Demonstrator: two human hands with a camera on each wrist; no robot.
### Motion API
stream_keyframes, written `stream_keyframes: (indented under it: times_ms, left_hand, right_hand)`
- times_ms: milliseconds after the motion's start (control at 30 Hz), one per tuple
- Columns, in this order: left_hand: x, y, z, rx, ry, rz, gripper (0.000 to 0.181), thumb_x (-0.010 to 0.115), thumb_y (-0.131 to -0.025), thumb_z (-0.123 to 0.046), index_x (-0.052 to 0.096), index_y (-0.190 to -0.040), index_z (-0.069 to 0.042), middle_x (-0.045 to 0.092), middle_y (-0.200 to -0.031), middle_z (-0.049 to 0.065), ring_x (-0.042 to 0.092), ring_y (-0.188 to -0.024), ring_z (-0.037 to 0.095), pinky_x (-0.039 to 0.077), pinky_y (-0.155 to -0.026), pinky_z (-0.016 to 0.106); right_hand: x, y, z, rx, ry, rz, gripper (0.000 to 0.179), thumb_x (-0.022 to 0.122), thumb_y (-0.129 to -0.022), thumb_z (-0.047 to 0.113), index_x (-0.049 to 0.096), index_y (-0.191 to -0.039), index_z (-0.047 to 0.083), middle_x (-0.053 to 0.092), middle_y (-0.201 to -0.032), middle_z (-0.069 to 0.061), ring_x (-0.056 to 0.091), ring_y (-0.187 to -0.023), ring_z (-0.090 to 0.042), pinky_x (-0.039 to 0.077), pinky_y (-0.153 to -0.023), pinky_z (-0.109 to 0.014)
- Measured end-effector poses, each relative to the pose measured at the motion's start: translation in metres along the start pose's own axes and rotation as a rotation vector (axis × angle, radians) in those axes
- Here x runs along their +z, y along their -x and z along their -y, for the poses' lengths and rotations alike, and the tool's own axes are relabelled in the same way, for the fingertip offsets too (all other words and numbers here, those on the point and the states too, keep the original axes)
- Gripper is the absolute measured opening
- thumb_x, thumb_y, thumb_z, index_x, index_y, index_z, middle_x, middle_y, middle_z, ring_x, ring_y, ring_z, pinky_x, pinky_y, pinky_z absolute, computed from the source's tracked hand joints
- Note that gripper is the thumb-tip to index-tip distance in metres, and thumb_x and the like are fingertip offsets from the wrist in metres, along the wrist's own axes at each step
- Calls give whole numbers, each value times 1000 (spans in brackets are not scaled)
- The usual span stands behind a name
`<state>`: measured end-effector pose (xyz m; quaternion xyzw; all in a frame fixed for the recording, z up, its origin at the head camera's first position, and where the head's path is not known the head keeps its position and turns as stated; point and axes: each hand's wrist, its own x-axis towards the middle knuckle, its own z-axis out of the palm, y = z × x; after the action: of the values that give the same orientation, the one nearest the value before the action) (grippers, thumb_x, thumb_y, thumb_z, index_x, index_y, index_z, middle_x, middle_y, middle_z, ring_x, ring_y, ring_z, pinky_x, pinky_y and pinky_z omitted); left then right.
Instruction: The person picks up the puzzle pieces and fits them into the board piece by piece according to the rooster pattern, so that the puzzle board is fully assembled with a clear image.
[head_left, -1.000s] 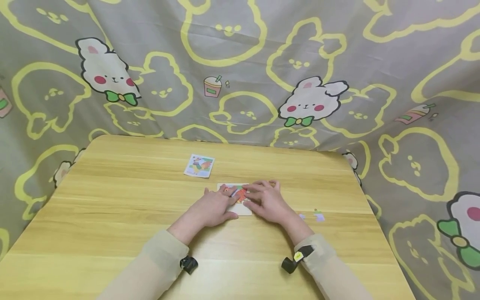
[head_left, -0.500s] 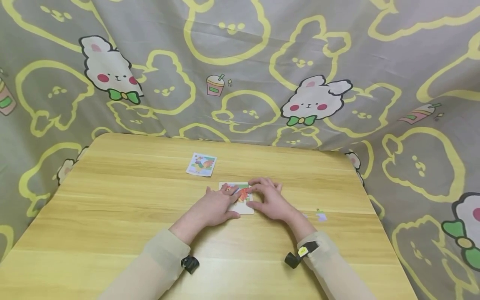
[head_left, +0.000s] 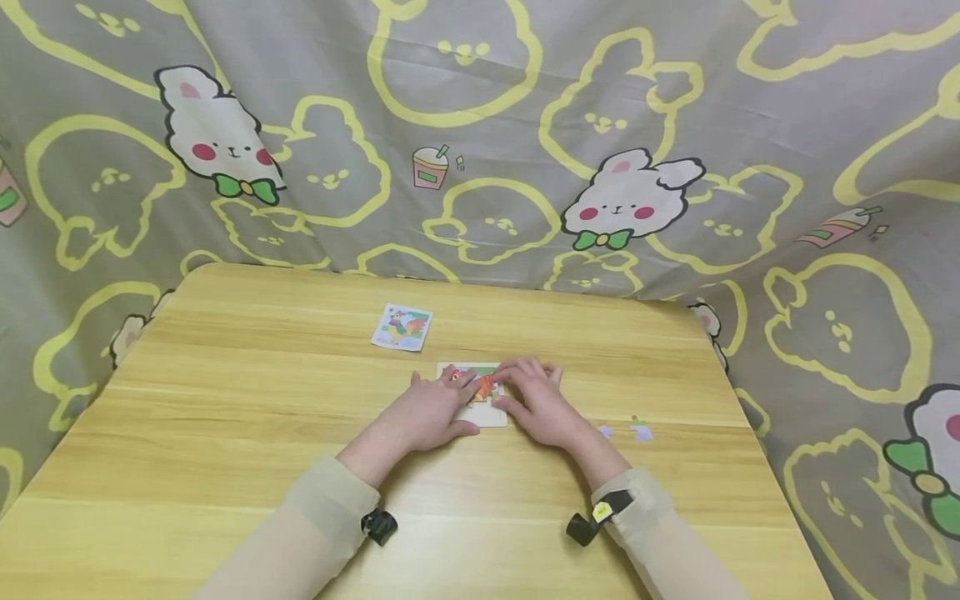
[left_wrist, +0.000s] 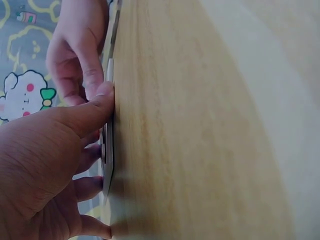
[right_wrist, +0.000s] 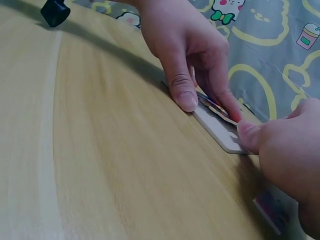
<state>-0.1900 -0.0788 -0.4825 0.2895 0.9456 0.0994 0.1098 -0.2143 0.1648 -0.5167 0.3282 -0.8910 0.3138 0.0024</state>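
A small white puzzle board (head_left: 489, 418) lies mid-table, its upper part covered by a partly built picture with a red tail (head_left: 485, 387) and green edge. The left hand (head_left: 433, 413) spreads its fingers over the picture's left side, pressing it, while its thumb rests at the board's near edge. At the right side, the right hand (head_left: 542, 406) bends its thumb and index finger around a puzzle piece (head_left: 497, 392), mostly hidden by the fingers. The right wrist view shows the right thumb (right_wrist: 248, 134) at the edge of the pieces, above the bare board strip.
A rooster picture card (head_left: 402, 327) lies behind the board to the left. Right of the right wrist are two loose puzzle pieces, one lilac and green (head_left: 641, 429), the other (head_left: 605, 431) partly hidden by the forearm. A patterned curtain (head_left: 480, 167) borders the wooden table (head_left: 225, 400).
The right hand shifts slightly away from the picture, then back onto its right edge. The left hand holds its place. The head view tilts a little.
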Motion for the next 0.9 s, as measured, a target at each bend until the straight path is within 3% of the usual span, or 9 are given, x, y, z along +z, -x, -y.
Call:
stream_keyframes:
  times_ms: [533,900]
  left_hand:
    - [-3,-1,-2,-6,-12,38,78,63,-102,-57,45,-161,-10,33,-169,6,33,-153,40,33,-107,81]
    - [-3,1,-2,3,-8,27,78,62,-102,-58,45,-161,-10,34,-169,6,33,-153,40,33,-106,82]
  right_hand:
    - [6,-3,2,52,-14,-5,30,68,-105,25,65,-131,10,58,-138,-6,45,-136,-28,12,-112,-68]
    - [6,3,2,81,-12,-2,30,68,-105,26,67,-130,9,54,-136,-4,43,-131,-26,15,-106,-59]
